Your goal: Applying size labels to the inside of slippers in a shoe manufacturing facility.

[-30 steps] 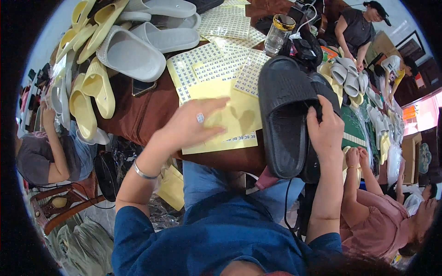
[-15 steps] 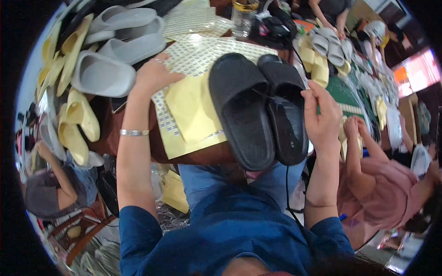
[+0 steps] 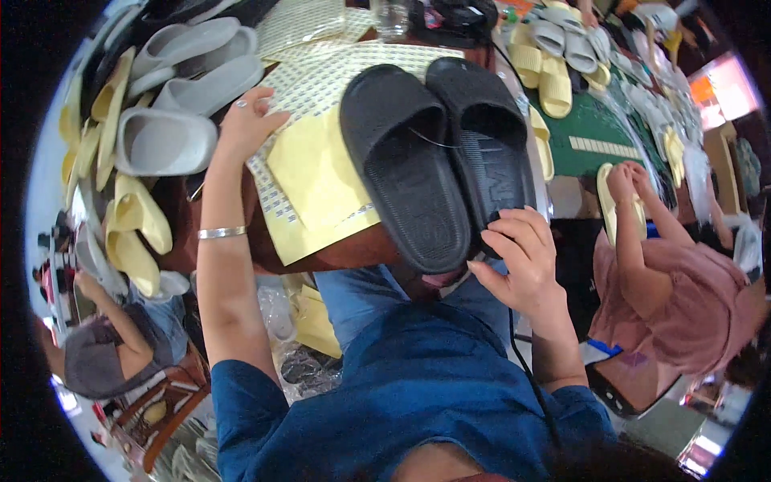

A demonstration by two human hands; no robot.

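Note:
In front of me a pair of black slide sandals (image 3: 418, 193) lies on the table's near edge, toes pointing away and heels toward me. A thin clear plastic loop runs between their straps. My right hand (image 3: 522, 261) is at the heel of the right sandal, thumb and fingers apart, fingertips close to or touching its edge. To the left, my left hand (image 3: 247, 128) rests open beside the printed sticker sheets (image 3: 313, 92), holding nothing. Under it and next to the sandals is a plain yellow backing sheet (image 3: 317, 173).
Grey slippers (image 3: 169, 140) and pale yellow slippers (image 3: 132, 233) crowd the left. More yellow slides (image 3: 554, 84) and grey ones (image 3: 574, 48) sit at the far right by a green surface (image 3: 582, 165). A person in pink (image 3: 675, 297) works at right, another (image 3: 112, 341) at left.
My right hand has come away from the right sandal's outer side near the strap and down to its heel. My left hand stays about where it was.

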